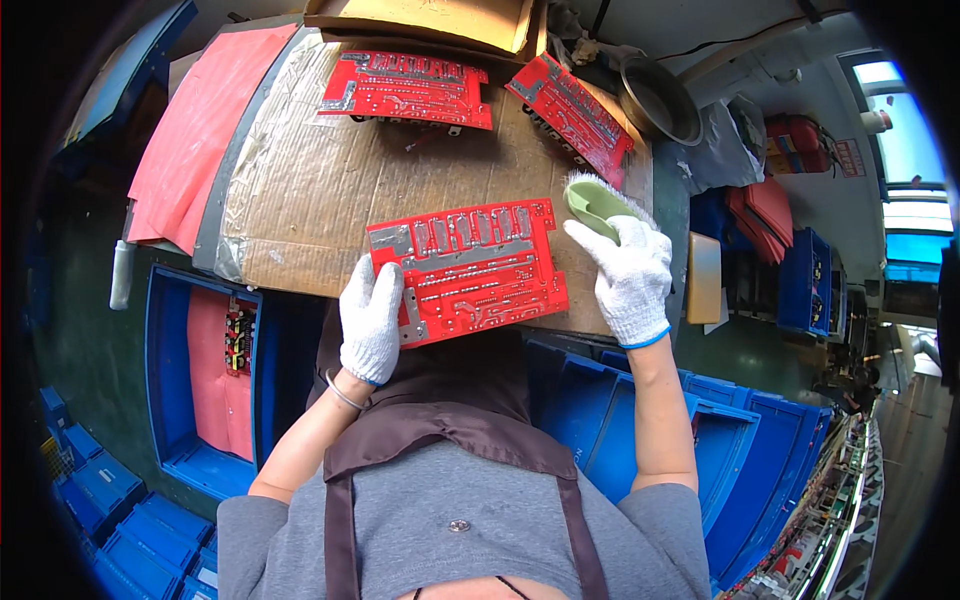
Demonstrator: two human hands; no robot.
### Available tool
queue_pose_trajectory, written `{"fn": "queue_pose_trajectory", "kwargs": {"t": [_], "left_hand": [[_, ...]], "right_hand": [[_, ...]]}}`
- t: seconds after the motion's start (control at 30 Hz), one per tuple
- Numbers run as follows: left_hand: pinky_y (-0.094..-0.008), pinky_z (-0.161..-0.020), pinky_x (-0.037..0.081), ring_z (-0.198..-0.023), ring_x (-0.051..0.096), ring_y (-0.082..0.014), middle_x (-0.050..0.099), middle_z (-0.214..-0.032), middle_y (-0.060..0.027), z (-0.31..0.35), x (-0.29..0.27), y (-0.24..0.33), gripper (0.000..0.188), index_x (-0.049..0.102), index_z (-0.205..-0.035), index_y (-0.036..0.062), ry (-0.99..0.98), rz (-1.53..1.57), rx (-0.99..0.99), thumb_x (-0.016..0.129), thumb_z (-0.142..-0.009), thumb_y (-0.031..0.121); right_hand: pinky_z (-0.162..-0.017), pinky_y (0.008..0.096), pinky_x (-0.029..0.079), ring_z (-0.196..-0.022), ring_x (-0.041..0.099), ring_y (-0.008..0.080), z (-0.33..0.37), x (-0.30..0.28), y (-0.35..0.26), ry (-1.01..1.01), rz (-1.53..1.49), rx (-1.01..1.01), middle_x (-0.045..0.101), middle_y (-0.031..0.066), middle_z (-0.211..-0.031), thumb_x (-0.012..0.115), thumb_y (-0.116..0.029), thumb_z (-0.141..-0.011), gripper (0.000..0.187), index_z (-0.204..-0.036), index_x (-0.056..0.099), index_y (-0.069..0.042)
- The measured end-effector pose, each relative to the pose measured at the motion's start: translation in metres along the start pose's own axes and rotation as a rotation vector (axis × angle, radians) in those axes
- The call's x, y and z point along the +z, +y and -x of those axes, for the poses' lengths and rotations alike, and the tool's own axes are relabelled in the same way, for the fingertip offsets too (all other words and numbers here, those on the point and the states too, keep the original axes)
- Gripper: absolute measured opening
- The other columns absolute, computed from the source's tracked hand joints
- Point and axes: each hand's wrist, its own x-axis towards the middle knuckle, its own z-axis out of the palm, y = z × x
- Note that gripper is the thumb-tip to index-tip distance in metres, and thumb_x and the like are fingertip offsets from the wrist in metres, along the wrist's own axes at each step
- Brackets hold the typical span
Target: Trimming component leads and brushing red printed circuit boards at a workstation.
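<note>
A red circuit board with silvery solder tracks is held near the table's front edge. My left hand, in a white knit glove, grips its left end, thumb on the upper face. To the right of the board, my gloved right hand is closed around a green scrubbing brush with white bristles, apart from the board. Two more red boards lie further back: one circuit board at the far middle, another circuit board tilted at the far right, components showing beneath their edges.
Cardboard covers the table, with pink sheets on its left. A cardboard box and a metal bowl stand at the back. A blue crate with a board inside sits lower left; blue bins stand lower right.
</note>
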Motion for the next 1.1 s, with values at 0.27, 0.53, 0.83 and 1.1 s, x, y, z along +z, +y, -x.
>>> {"fn": "queue_pose_trajectory", "kwargs": {"t": [0.27,0.53,0.83,1.1], "left_hand": [[-0.0281,-0.085,0.052,-0.091,0.058,-0.0065,0.070,-0.104,-0.0031,-0.002,0.004,-0.001,0.023,0.064,-0.120,-0.0004,0.011,0.023,-0.008,0.057,-0.111,0.019],[-0.0277,-0.085,0.051,-0.092,0.058,-0.0064,0.069,-0.104,-0.0031,0.000,0.003,0.000,0.022,0.064,-0.120,-0.0008,0.004,0.008,0.006,0.057,-0.110,0.018],[-0.0278,-0.086,0.051,-0.093,0.058,-0.0067,0.069,-0.106,-0.0034,-0.001,0.004,0.004,0.024,0.064,-0.122,-0.0013,0.005,-0.005,0.007,0.057,-0.110,0.017],[-0.0282,-0.087,0.051,-0.094,0.058,-0.0067,0.070,-0.107,-0.0041,0.000,0.003,0.004,0.024,0.064,-0.122,-0.0016,0.004,0.004,-0.032,0.057,-0.110,0.018]], "right_hand": [[-0.088,0.0454,0.047,-0.100,0.063,0.0291,0.000,0.007,-0.001,-0.045,0.159,-0.115,0.064,0.0078,-0.104,0.066,-0.013,-0.083,0.040,-0.118,0.079,-0.028],[-0.088,0.0458,0.047,-0.096,0.063,0.0277,-0.005,0.001,-0.003,0.015,0.165,-0.160,0.063,0.0071,-0.099,0.066,-0.016,-0.085,0.034,-0.115,0.078,-0.026],[-0.089,0.0452,0.045,-0.100,0.066,0.0292,-0.001,0.002,0.013,-0.060,0.130,-0.129,0.067,0.0084,-0.105,0.069,-0.011,-0.083,0.038,-0.116,0.080,-0.025],[-0.091,0.0458,0.044,-0.099,0.065,0.0274,-0.008,0.002,0.000,-0.088,0.124,-0.190,0.065,0.0074,-0.103,0.068,-0.010,-0.082,0.047,-0.125,0.077,-0.027]]}}
